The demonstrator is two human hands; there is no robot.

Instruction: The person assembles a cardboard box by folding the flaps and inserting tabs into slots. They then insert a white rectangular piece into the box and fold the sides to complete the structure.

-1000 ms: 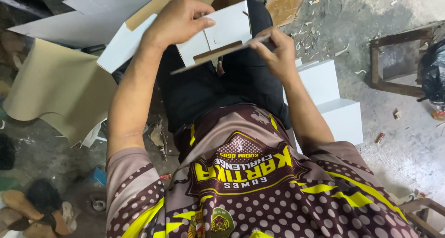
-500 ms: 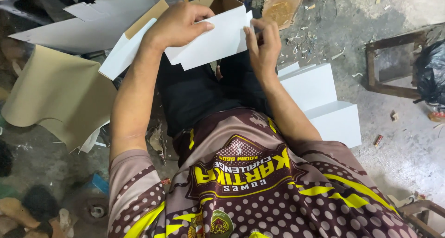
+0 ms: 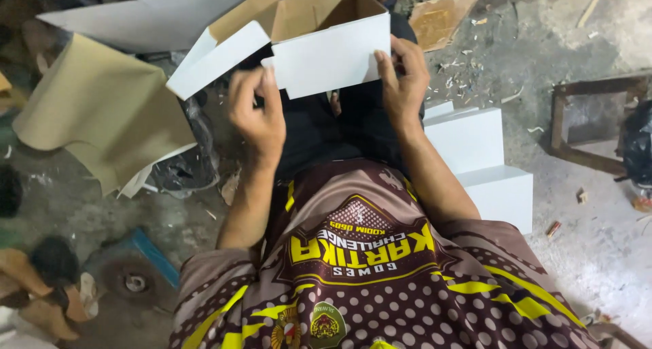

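A white cardboard box point(image 3: 326, 40) is being held up over the lap, open top facing far — brown inside, nothing showing in it. Its flap point(image 3: 216, 57) is hanging open to the left. The left hand point(image 3: 257, 114) is curling its fingers against the box's near-left corner, thumb and fingertips pinching the wall edge. The right hand point(image 3: 402, 84) is gripping the box's right wall, thumb lying on the white near face, fingers wrapping round the side.

Just right of the person, two finished white boxes point(image 3: 479, 162) are sitting closed on the concrete floor point(image 3: 598, 240), touching each other. Left — flat tan cardboard sheets point(image 3: 95, 111) are lying about, with white sheets point(image 3: 136, 16) farther off. A wooden frame point(image 3: 587, 125) is standing at the far right.
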